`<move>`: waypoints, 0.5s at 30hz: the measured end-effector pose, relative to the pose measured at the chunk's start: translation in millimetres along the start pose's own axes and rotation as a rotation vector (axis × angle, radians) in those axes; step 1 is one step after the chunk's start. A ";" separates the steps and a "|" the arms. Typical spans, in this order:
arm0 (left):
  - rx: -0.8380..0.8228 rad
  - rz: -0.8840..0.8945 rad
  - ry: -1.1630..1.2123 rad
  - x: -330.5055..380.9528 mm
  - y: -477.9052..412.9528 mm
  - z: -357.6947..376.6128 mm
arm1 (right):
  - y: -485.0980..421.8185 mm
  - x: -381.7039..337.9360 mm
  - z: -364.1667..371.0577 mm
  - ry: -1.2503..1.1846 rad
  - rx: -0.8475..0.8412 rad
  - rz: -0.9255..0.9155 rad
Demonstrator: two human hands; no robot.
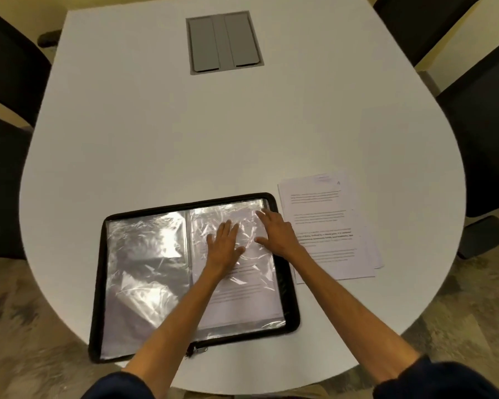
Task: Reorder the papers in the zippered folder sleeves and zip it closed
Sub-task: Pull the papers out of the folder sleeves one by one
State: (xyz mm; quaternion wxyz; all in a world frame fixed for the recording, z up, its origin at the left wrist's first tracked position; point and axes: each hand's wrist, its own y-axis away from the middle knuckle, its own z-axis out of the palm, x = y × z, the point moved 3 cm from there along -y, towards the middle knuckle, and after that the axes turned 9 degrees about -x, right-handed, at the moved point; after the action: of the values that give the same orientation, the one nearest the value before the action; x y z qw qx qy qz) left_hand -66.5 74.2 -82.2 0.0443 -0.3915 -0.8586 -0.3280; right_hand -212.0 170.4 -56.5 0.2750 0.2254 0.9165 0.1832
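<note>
At the near edge of the white, rounded table (156, 139), a bit left of centre, the zippered folder (98, 283) is lying open flat, with a black fabric rim and rounded corners. Its clear plastic sleeves are crinkling and throwing glare. The left sleeve (144, 269) is looking grey; the right sleeve (211, 220) is showing a printed sheet (242, 298) inside. I am pressing my left hand (224, 249) flat on the right sleeve, fingers straight and spread. My right hand (275, 233) is lying flat near that sleeve's far right corner, fingers splayed too. The metal zipper pull (199, 349) is sitting at the folder's near edge. A loosely fanned paper stack (329, 226) is lying just beside the folder, toward the table's right edge.
</note>
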 end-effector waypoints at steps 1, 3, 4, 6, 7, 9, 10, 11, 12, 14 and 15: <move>-0.005 0.006 -0.002 -0.6 3.9 -0.1 | -1.8 -3.8 6.6 0.035 -0.032 0.009; -0.004 0.015 -0.004 -2.7 10.4 -0.5 | -3.8 -9.4 18.9 0.085 -0.084 0.031; -0.001 0.020 0.003 -4.6 13.2 -1.1 | -3.8 -12.2 23.1 0.105 -0.088 0.042; 0.017 0.034 0.039 -9.4 18.1 -3.2 | -3.7 -16.5 28.1 0.091 -0.033 0.064; 0.025 0.043 0.056 -12.6 20.5 -4.3 | -3.5 -18.7 28.6 0.062 0.015 0.074; 0.028 0.061 0.080 -18.2 24.3 -6.3 | -5.5 -22.7 30.6 0.027 0.098 0.089; 0.028 0.068 0.095 -20.4 26.1 -7.1 | -6.5 -24.6 31.7 0.011 0.121 0.100; 0.032 0.071 0.114 -22.3 28.0 -8.2 | -6.6 -27.2 31.3 -0.031 0.133 0.121; 0.041 0.072 0.136 -23.9 29.9 -8.9 | -6.4 -30.2 30.3 -0.103 0.142 0.148; 0.089 0.077 0.185 -24.5 36.6 -11.6 | -3.5 -38.9 24.5 -0.332 0.139 0.193; 0.123 0.083 0.215 -23.2 41.2 -13.5 | -1.6 -44.3 19.3 -0.470 0.144 0.201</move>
State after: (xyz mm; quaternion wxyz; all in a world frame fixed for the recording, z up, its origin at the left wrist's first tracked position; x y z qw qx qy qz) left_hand -24.0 70.9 -57.6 0.1734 -0.3857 -0.8505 -0.3127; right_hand -168.1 150.4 -53.6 0.4439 0.3706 0.8112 0.0867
